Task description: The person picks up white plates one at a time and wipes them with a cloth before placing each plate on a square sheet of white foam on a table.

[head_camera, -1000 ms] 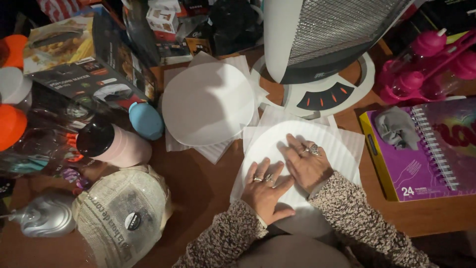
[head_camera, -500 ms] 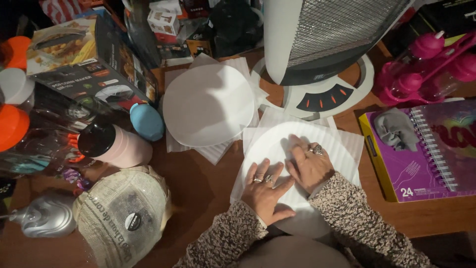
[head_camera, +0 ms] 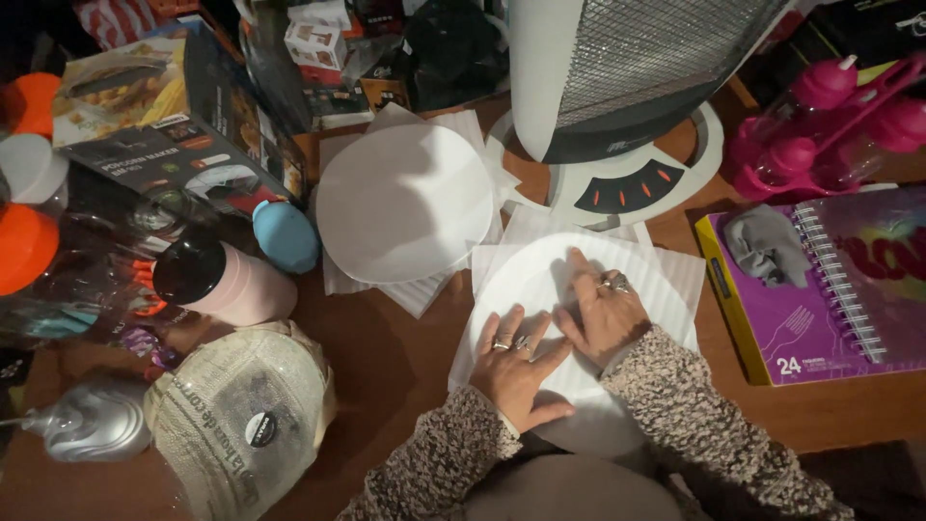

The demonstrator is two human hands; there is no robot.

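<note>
My left hand (head_camera: pixel 516 367) and my right hand (head_camera: pixel 600 311) lie flat, fingers spread, on a white round paper (head_camera: pixel 540 280) that rests on white ridged sheets (head_camera: pixel 680 275) on the brown table. Both hands wear rings and grey knitted sleeves. They press side by side on the lower middle of the round paper. A second white round paper (head_camera: pixel 405 203) lies on more sheets just behind and to the left, apart from my hands.
A grey-and-white heater (head_camera: pixel 617 96) stands behind. At right lie a purple box with a spiral notebook (head_camera: pixel 820 280) and pink bottles (head_camera: pixel 820 125). At left are a pink tumbler (head_camera: pixel 222 280), a blue egg-shaped thing (head_camera: pixel 286 236), a printed box (head_camera: pixel 164 116) and a newspaper-print cap (head_camera: pixel 241 415).
My hands stay pressed on the round paper, with only slight shifts of the fingers. Nothing else has moved.
</note>
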